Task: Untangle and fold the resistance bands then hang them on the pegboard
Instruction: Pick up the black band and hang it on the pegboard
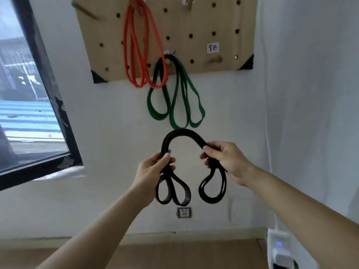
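1. Black flat rubber resistance band (183, 133): held in mid-air before the wall, below the pegboard. It is folded into several layers and arched between both hands, with loop ends hanging under each. The arch is judged ready for dropping over a peg.
2. Left hand (153, 171): fingers and thumb are curled round the left side of the bundle, so the layers are held together.
3. Right hand (229, 160): closed round the right side likewise.
4. Tan wooden pegboard (223, 18): mounted above. A bare wooden peg (214, 59) is seen at lower right, judged the likely destination.
5. Green flat band (179, 126) and orange tubular band (138, 86): already hung folded on pegs, their loops overlapping.
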